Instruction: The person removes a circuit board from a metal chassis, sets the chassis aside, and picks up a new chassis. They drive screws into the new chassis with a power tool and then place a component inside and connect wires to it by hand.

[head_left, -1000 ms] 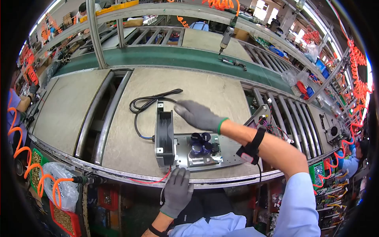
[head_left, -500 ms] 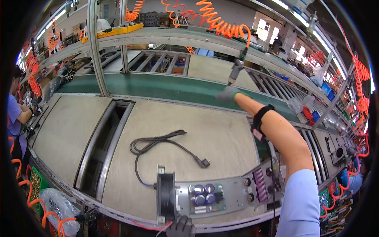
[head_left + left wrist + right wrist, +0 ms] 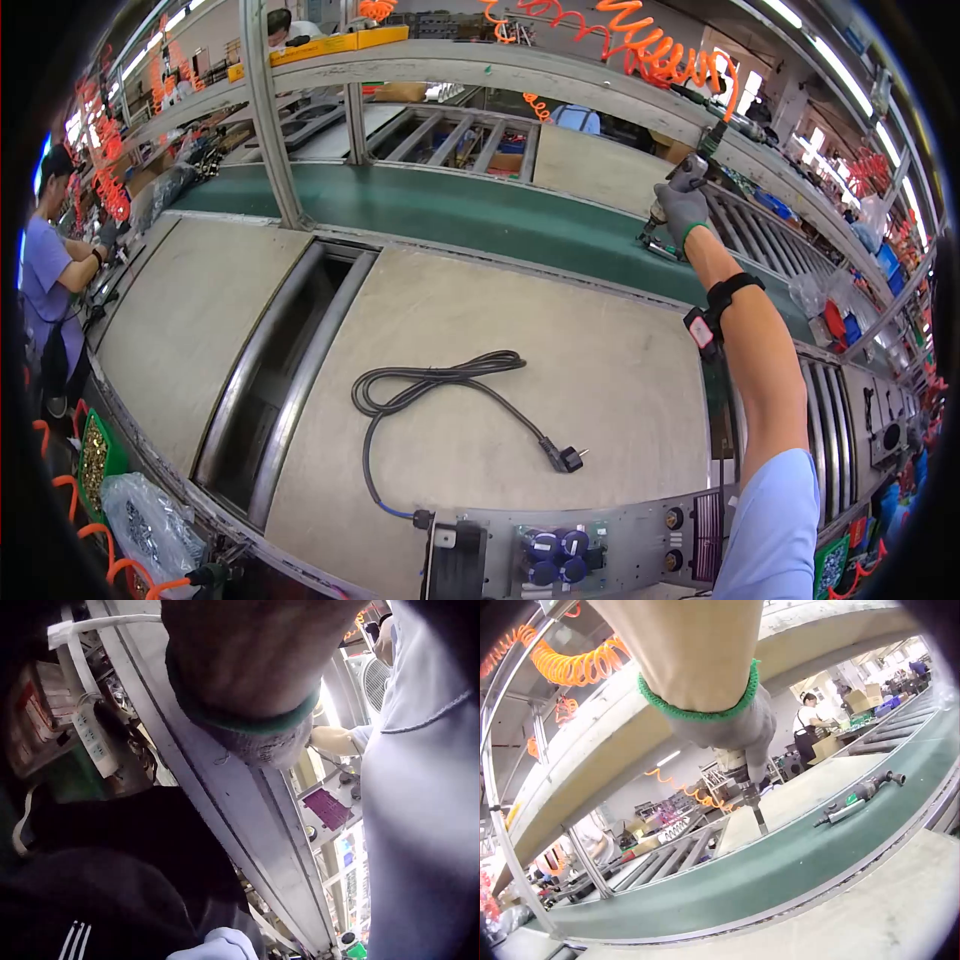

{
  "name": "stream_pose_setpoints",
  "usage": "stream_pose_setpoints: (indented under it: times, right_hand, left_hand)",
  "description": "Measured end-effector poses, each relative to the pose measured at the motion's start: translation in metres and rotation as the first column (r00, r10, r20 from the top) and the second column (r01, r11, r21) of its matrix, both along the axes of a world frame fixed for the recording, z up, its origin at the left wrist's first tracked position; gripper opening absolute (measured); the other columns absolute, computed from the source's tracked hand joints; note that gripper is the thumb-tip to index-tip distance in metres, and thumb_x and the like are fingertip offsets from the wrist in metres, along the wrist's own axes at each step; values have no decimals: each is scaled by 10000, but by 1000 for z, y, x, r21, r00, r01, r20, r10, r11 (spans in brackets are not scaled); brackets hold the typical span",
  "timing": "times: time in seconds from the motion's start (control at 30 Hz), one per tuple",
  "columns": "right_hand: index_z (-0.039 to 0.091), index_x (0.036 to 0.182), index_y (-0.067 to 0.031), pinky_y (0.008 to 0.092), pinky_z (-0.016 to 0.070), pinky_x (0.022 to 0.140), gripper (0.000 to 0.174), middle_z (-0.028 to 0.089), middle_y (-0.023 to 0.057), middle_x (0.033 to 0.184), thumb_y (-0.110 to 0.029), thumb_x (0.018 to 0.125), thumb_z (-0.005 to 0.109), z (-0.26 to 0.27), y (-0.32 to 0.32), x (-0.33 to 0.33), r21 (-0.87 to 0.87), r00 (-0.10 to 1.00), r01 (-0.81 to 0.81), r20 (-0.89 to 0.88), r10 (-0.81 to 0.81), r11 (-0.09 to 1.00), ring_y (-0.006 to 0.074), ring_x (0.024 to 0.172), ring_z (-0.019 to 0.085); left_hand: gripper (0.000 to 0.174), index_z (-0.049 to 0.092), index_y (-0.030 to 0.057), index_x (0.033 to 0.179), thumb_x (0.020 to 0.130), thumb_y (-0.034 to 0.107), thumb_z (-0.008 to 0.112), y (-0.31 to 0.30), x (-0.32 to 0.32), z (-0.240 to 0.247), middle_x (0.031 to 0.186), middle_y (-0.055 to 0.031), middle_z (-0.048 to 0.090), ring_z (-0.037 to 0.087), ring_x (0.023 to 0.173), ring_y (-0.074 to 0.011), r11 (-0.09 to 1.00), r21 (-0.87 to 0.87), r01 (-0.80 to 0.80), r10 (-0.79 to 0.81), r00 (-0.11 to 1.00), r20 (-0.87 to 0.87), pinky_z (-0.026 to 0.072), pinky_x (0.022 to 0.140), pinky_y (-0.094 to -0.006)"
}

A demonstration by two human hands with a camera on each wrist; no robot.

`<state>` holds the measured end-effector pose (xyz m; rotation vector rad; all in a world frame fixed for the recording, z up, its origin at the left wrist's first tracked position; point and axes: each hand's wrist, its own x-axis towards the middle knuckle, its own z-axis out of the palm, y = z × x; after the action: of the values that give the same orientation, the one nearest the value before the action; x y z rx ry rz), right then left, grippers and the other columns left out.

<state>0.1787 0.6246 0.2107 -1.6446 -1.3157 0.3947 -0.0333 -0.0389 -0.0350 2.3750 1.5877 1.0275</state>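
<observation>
My right hand [image 3: 684, 204], in a grey glove with a green cuff, grips an air screwdriver [image 3: 748, 793] hanging over the green belt [image 3: 705, 889]. Its bit points down in the right wrist view. In the left wrist view, my gloved left hand [image 3: 262, 744] is at the table's metal edge [image 3: 247, 814], its fingers hidden; the head view does not show it. At the front of the table lies a metal chassis [image 3: 630, 535] with a black fan [image 3: 458, 565] and a board of purple-topped capacitors [image 3: 556, 556]. A black power cord [image 3: 490, 392] runs from it, looped on the tabletop.
A second air tool [image 3: 861, 796] lies on the belt near my right hand. An orange coiled hose [image 3: 665, 50] hangs overhead beside a metal beam [image 3: 500, 75]. Rollers [image 3: 300, 395] lie left of the tabletop. Another person [image 3: 55, 260] works at far left.
My right hand has moved from beside the fan out to the hanging screwdriver and taken hold of it. The head view has shifted, and my left hand has dropped out of it.
</observation>
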Motion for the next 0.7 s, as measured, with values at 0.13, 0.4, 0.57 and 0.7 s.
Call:
stream_pose_setpoints:
  times: [0.13, 0.4, 0.57, 0.7]
  right_hand:
    - [663, 1065, 30, 392, 606, 622, 463, 711, 124, 932, -346, 834, 800, 32, -44, -19, 23, 965, -148, -215, 149, 989, 243, 736, 711]
    - [648, 1104, 2, 345, 656, 742, 403, 704, 112, 978, -321, 901, 779, 173, -264, -53, 97, 783, -596, -153, 603, 797, 191, 813, 739]
    - [593, 1241, 5, 307, 612, 832, 469, 685, 115, 1113, -347, 949, 696, 187, -421, -59, 154, 590, -784, -113, 799, 601, 159, 936, 711]
    - [503, 1389, -54, 298, 589, 761, 555, 631, 86, 1138, -203, 888, 690, 124, -528, -58, 214, 479, -819, -256, 839, 533, 164, 965, 662]
  left_hand:
    - [420, 645, 12, 1247, 865, 187, 659, 6, -1, 37, 1267, -204, 609, 580, 1230, -408, 988, -44, -146, 137, 977, -161, 525, 969, -522]
    - [548, 590, 23, 1356, 891, 300, 679, 10, -7, 59, 1395, -178, 576, 501, 1369, -349, 984, -114, -136, 121, 985, -127, 456, 1108, -436]
    - [608, 528, -11, 1418, 911, 295, 670, -3, -12, 54, 1466, -221, 513, 463, 1398, -357, 997, -45, -68, 65, 996, -58, 353, 1197, -472]
    - [474, 595, -9, 1332, 930, 230, 672, -67, -20, 68, 1338, -250, 584, 586, 1245, -398, 985, 112, -135, 106, 966, 238, 454, 1095, -498]
